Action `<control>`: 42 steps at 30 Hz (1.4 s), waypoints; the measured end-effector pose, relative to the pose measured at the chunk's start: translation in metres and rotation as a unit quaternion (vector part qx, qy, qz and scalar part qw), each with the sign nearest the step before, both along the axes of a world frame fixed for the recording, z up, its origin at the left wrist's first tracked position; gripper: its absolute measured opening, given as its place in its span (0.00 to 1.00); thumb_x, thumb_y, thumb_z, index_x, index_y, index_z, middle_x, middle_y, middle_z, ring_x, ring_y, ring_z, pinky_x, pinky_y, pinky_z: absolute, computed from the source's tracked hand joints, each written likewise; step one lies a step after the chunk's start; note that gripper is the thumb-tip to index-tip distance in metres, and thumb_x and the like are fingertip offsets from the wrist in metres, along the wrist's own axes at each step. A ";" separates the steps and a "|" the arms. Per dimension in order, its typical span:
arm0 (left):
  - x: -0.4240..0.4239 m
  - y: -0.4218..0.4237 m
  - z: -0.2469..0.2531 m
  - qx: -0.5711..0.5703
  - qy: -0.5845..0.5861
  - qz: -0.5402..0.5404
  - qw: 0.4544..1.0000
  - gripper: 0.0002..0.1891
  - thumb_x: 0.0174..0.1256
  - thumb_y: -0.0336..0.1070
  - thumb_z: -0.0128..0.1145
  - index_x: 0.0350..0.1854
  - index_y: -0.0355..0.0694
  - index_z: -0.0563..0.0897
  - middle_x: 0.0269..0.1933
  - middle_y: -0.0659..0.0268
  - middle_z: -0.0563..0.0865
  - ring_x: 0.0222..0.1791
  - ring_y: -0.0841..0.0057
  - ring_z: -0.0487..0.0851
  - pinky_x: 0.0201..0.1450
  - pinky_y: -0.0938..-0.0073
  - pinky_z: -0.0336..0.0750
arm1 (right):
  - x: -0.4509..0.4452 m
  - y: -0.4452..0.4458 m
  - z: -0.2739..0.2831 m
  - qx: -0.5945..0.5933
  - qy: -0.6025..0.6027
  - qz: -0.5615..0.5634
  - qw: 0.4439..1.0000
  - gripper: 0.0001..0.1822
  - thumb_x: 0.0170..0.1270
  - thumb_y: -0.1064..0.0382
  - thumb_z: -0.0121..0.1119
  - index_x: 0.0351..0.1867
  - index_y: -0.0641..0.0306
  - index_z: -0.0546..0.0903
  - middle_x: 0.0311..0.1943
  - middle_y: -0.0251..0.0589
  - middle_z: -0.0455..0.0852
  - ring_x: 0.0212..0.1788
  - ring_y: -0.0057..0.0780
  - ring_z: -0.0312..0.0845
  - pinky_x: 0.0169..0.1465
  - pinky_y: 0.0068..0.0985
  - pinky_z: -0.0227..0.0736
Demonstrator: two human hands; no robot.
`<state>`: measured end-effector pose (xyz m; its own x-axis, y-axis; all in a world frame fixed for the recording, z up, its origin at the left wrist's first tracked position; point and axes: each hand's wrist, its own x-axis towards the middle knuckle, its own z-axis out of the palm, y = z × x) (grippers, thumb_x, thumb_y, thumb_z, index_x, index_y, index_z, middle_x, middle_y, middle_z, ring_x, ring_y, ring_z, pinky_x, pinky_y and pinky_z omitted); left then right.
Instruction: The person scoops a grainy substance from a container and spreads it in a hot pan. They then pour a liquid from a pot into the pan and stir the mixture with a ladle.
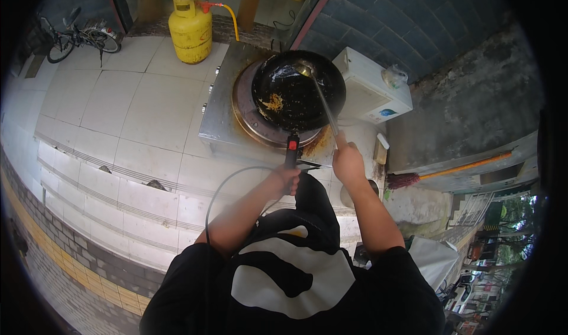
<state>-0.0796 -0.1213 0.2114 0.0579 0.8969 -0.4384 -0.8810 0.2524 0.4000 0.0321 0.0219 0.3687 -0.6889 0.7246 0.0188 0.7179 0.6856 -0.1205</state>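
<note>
My left hand (287, 179) is closed around the black handle (292, 151) of a dark wok (301, 99); the handle carries a red button-like part. The wok sits over the round burner ring (253, 126) of a stainless steel stove. Shiny oil and a small patch of golden-brown food bits (274, 103) lie inside it. My right hand (348, 159) grips the shaft of a long metal ladle (326, 102). Its bowl is down in the far part of the wok, close to the wall.
A yellow gas cylinder (191, 33) with an orange hose stands beyond the stove's left side. To the right are a white box-shaped unit (372, 86) and a mop (404, 179) with an orange handle. Tiled steps (111, 202) descend on the left. A bicycle (84, 37) is parked far left.
</note>
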 end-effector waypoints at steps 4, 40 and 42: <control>-0.002 -0.001 -0.001 -0.004 0.002 0.001 1.000 0.10 0.65 0.39 0.65 0.41 0.48 0.76 0.24 0.71 0.78 0.21 0.77 0.77 0.23 0.69 0.75 | 0.021 -0.045 -0.008 -0.053 -0.008 0.040 0.998 0.30 0.62 0.69 0.56 0.68 0.64 0.69 0.38 0.63 0.82 0.36 0.60 0.83 0.42 0.48 0.79; -0.002 -0.003 0.007 0.008 -0.012 0.005 1.000 0.08 0.69 0.37 0.60 0.40 0.46 0.72 0.24 0.68 0.75 0.19 0.75 0.75 0.20 0.69 0.72 | -0.030 0.146 0.278 0.333 -0.273 0.301 0.851 0.12 0.61 0.69 0.58 0.45 0.55 0.84 0.34 0.42 0.84 0.38 0.44 0.83 0.39 0.37 0.76; -0.001 -0.004 0.008 0.003 -0.005 0.011 1.000 0.08 0.69 0.37 0.60 0.40 0.45 0.72 0.24 0.68 0.76 0.19 0.75 0.75 0.20 0.68 0.72 | -0.057 0.149 0.290 0.327 -0.271 0.365 0.829 0.13 0.58 0.71 0.59 0.44 0.55 0.85 0.34 0.42 0.84 0.38 0.43 0.83 0.40 0.36 0.76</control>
